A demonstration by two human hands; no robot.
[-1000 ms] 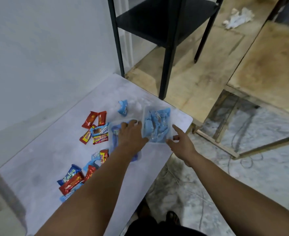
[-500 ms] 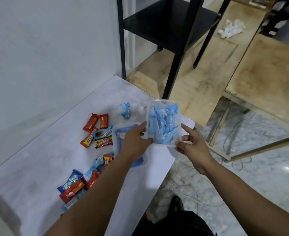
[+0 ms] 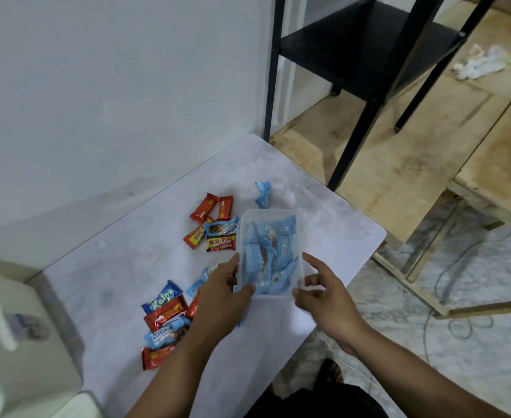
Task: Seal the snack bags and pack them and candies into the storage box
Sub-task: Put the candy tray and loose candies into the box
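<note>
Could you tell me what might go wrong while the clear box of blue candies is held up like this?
The storage box has no lid and the left hand grips only its near corner; the right hand looks loose, so a tilt could spill candies. It sits near the table edge, so spills may reach the floor.

Clear rectangular plastic storage box (image 3: 268, 251), lid off, full of light-blue wrapped candies (image 3: 266, 260), held above bench edge. Red, orange and blue snack bags (image 3: 187, 285) scattered flat to its left.
</note>
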